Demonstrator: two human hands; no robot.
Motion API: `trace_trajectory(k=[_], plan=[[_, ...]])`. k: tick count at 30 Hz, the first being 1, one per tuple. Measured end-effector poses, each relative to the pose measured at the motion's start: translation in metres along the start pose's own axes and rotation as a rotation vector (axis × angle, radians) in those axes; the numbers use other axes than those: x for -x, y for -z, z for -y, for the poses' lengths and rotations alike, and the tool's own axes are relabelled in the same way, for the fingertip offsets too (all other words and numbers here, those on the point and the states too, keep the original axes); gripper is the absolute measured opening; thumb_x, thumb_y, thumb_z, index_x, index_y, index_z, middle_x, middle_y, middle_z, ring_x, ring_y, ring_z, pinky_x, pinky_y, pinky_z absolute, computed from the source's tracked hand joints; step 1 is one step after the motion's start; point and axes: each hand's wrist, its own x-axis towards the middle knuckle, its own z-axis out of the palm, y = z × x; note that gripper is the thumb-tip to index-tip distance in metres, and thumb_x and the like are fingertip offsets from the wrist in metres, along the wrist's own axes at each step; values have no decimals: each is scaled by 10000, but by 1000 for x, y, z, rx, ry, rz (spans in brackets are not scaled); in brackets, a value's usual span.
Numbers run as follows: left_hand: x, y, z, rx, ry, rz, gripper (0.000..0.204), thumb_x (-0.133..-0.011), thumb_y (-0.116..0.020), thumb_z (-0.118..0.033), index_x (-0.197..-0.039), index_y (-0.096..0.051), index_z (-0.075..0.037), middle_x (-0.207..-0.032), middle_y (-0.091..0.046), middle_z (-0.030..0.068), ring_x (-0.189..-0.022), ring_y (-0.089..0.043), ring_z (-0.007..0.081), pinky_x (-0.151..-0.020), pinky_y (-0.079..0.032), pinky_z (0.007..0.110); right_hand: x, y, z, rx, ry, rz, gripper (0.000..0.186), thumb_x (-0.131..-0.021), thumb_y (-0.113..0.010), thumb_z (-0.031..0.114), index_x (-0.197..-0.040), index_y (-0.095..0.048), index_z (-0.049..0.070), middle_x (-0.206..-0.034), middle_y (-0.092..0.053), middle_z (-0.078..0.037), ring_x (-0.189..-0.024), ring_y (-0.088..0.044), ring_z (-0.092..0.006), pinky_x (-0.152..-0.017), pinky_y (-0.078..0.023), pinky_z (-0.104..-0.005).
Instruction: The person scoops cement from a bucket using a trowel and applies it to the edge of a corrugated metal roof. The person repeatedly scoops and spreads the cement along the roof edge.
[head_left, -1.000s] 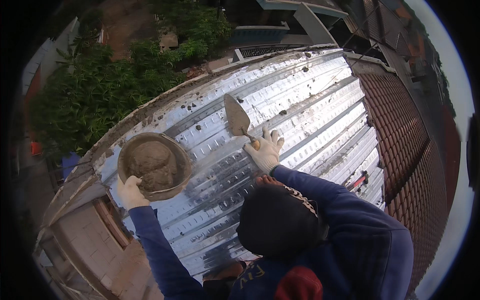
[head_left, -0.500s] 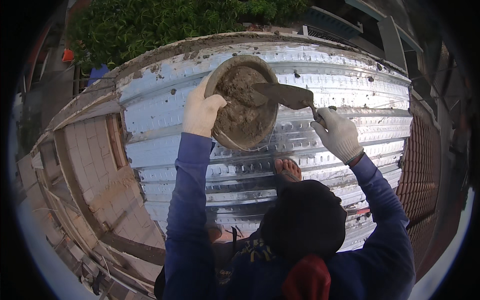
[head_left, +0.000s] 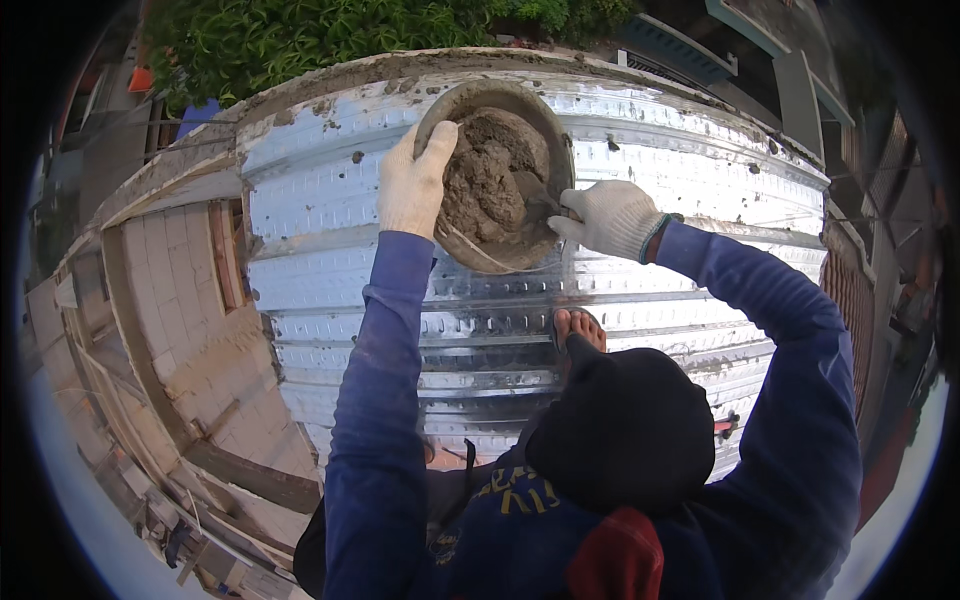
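Note:
A round bucket [head_left: 446, 239] of wet grey mortar [head_left: 485, 175] is above the ribbed silver metal sheeting [head_left: 330, 250]. My left hand [head_left: 412, 185], in a white knit glove, is closed on the bucket's left rim. My right hand [head_left: 605, 218], gloved the same way, is closed on the handle of a trowel at the bucket's right side. The trowel blade [head_left: 532, 192] is sunk in the mortar, so only part of it shows. A thin wire handle hangs along the bucket's lower side.
A mortar-smeared ledge [head_left: 350, 78] borders the sheeting, with trees [head_left: 250, 50] beyond. At left, lower down, is a light block structure [head_left: 170, 300]. A tiled roof [head_left: 840, 285] lies at right. My bare toes [head_left: 578, 325] and a red-handled tool [head_left: 725, 425] are on the sheeting.
My left hand has carried the bucket rightward and up in view. My right hand lifted the trowel off the sheeting, and its blade has since gone deeper into the mortar.

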Motion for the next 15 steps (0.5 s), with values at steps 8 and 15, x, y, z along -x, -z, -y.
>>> trace_trajectory(k=[8, 15], plan=[[11, -4, -10, -52, 12, -20, 627, -1123, -735, -501, -1494, -759, 4, -1309, -843, 119, -1179, -752, 205, -1083, -555, 357, 41, 27, -4, 120, 109, -168, 422, -1120, -659, 501, -1194, -784, 105, -903, -804, -168, -877, -812, -393, -782, -646, -537], [14, -7, -8, -135, -46, -30, 704, -1136, -676, -576, -1501, -739, 23, -1354, -830, 198, -1272, -762, 287, -1136, -544, 397, 26, 44, -3, -36, -69, -24, 526, -1118, -586, 558, -1225, -818, 98, -1038, -838, -175, -1015, -810, -413, -931, -631, -544]])
